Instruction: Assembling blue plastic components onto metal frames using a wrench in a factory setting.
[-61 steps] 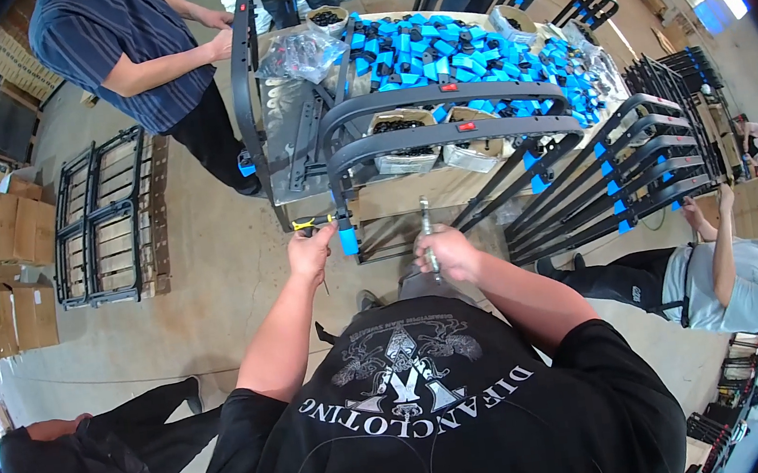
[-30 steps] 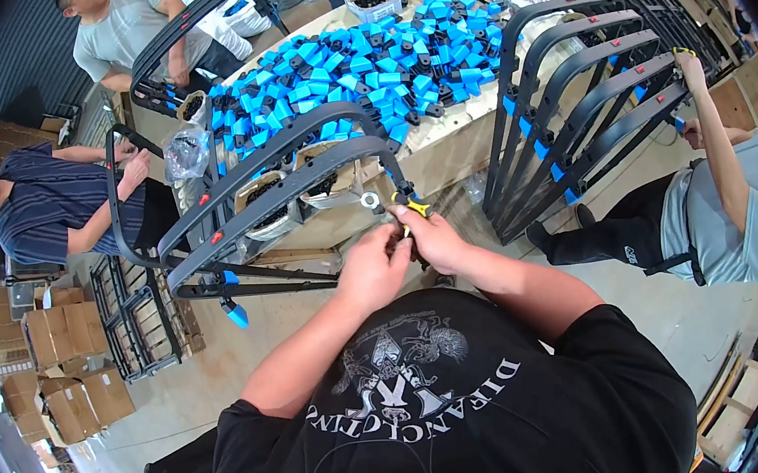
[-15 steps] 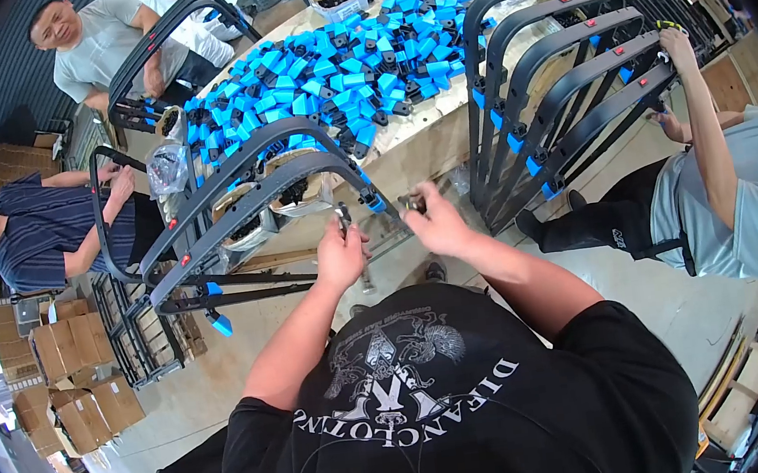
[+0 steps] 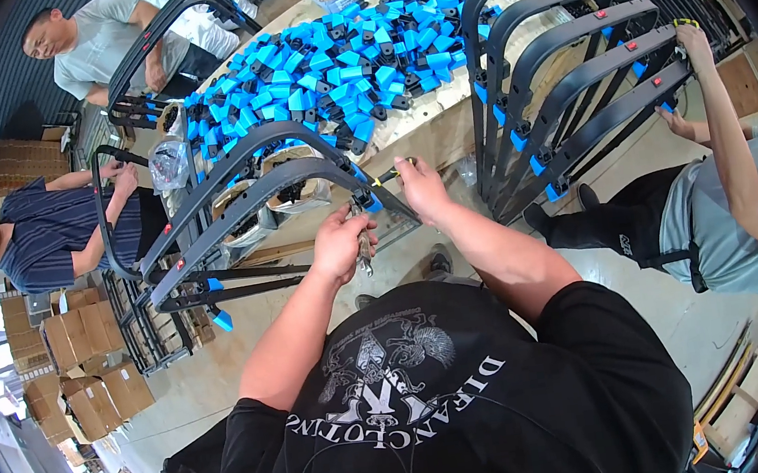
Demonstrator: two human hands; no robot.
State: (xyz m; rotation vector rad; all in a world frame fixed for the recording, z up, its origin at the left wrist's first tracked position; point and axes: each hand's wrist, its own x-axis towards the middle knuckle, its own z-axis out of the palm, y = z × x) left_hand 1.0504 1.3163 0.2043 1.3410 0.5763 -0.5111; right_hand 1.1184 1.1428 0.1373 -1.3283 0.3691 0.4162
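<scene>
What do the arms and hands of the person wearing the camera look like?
Both hands, left hand and right hand, are bare: no gloves, rings or watch visible. The forearms are uncovered; short black sleeves of a black T-shirt with a pale printed design end above the elbows.

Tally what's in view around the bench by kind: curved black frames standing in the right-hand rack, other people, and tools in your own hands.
Curved black frames in the right-hand rack: 4
Other people nearby: 3 clearly seen, namely one in a striped shirt, one in a grey shirt, one at the right
Tools held: 2, a metal tool in the left hand and a yellow-handled tool in the right hand
Total: 9
</scene>
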